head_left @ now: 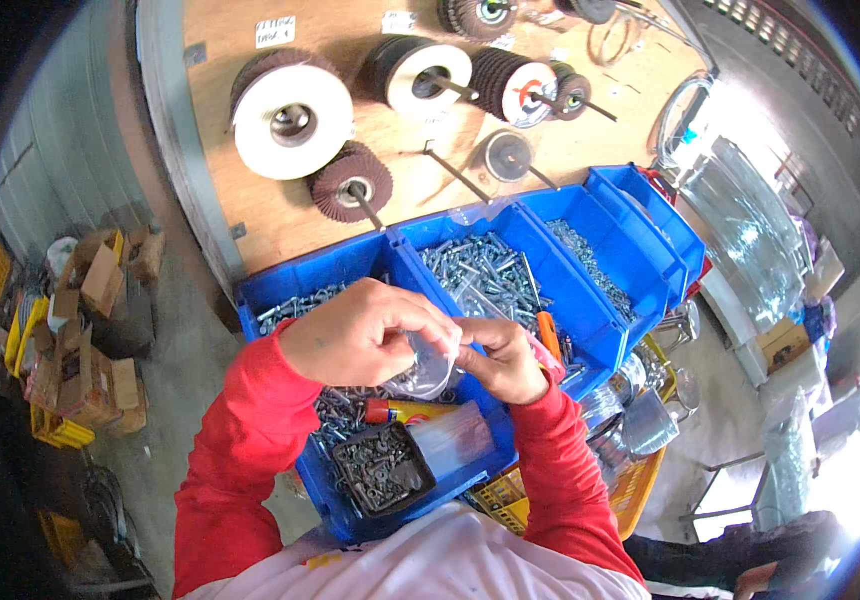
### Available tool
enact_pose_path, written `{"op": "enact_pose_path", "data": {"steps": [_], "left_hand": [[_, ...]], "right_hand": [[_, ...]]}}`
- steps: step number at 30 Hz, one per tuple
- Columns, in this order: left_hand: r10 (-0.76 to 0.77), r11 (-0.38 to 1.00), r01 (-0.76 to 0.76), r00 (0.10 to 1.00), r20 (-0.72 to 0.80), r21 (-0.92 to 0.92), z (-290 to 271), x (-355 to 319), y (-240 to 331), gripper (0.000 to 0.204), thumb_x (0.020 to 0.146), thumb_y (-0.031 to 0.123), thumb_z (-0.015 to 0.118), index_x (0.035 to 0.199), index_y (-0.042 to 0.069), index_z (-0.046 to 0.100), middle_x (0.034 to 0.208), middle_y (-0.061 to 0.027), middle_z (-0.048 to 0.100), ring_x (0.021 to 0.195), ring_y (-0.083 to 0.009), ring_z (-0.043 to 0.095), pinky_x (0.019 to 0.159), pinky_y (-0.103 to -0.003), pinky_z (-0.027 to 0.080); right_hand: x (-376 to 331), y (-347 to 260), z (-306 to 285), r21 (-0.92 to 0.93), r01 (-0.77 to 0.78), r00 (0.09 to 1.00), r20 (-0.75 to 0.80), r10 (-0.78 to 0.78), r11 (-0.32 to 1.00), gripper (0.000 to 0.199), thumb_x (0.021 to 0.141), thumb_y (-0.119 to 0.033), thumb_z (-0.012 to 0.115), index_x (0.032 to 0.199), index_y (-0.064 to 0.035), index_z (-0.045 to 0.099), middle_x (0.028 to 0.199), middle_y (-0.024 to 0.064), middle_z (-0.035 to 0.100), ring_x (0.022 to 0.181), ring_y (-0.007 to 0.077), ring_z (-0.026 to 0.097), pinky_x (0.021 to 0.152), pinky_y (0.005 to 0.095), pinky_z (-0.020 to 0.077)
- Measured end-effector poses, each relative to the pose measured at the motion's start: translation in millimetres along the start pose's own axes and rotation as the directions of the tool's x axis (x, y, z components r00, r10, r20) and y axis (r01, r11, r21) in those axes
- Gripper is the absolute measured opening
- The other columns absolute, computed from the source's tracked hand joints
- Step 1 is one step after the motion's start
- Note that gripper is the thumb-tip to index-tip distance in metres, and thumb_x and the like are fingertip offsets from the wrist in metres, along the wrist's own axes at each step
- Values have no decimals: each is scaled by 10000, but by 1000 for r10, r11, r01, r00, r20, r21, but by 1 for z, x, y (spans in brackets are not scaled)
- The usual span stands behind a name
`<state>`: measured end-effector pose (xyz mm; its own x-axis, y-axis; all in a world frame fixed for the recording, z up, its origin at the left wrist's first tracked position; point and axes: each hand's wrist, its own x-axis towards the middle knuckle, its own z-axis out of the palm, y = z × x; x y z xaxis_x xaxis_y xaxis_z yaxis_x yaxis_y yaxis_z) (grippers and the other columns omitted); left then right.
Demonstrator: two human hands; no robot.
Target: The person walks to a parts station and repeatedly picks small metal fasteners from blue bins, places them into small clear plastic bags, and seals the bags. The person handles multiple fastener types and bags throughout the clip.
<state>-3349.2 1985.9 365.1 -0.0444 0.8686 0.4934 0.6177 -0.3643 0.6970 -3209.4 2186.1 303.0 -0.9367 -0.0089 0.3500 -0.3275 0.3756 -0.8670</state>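
Observation:
Between my two hands is a small clear plastic bag (434, 376), held above the blue bins. My left hand (365, 335) pinches its upper edge from the left, fingers curled. From the right, my right hand (505, 358) grips the same edge between thumb and fingers. Something small shows through the plastic, too unclear to name. Beneath my hands is a blue bin (320, 480) of loose screws and bolts, with a black square tray (382, 468) of small fasteners in it. The middle bin holds many bolts (485, 270) and an orange-handled tool (548, 335).
Abrasive discs (293, 122) hang on rods from a wooden board (400, 180) behind the bins; several rods stick out toward me. Another blue bin (600, 290) of small fasteners stands at right. Cardboard boxes (100, 285) lie on the floor at left, a yellow crate (640, 490) at lower right.

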Motion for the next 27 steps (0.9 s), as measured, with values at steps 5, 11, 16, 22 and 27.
{"op": "enact_pose_path", "data": {"steps": [5, 11, 16, 22, 27], "left_hand": [[10, 989, -7, 1000, -20, 146, -8, -9, 42, 159, 892, 112, 705, 1035, 61, 749, 1353, -211, 611, 1090, -279, 678, 823, -337, 543], [38, 997, -13, 947, -320, 78, 34, -2, 35, 138, 889, 117, 770, 947, -3, 736, 1003, -169, 743, 776, -157, 712, 673, -273, 558], [-84, 994, 48, 917, -389, -101, 46, 15, 47, 109, 911, 24, 726, 1002, -30, 699, 857, -117, 743, 742, -127, 706, 669, -256, 565], [-150, 988, 130, 927, -343, -82, 36, 20, 76, 278, 897, -20, 713, 1171, -18, 669, 835, -127, 761, 719, -98, 701, 637, -246, 555], [-69, 975, 118, 966, -248, 190, 21, 15, 88, 334, 873, 14, 733, 1199, -16, 667, 816, -140, 754, 716, -126, 708, 664, -268, 551]], "right_hand": [[-25, -40, 0, -77, 90, 916, -384, -113, 993, 131, 936, -92, 712, 859, 14, 702, 791, 71, 679, 715, 138, 618, 674, 296, 482], [-50, -68, -12, -106, 55, 869, -485, -100, 993, 98, 931, -51, 694, 867, 24, 686, 776, 63, 666, 715, 123, 611, 643, 288, 477], [-56, -69, -2, 265, 187, 844, -536, -17, 946, 171, 1019, -131, 626, 996, 31, 674, 806, 59, 685, 757, 121, 650, 694, 288, 523], [-55, -63, 9, 156, 284, 751, -649, -118, 946, 137, 995, -110, 662, 958, 20, 685, 798, 63, 697, 717, 120, 645, 666, 276, 513], [-53, -70, 4, -120, 217, 700, -672, -240, 969, 107, 908, -87, 747, 877, -10, 679, 774, 74, 696, 676, 152, 652, 631, 291, 501]]}}
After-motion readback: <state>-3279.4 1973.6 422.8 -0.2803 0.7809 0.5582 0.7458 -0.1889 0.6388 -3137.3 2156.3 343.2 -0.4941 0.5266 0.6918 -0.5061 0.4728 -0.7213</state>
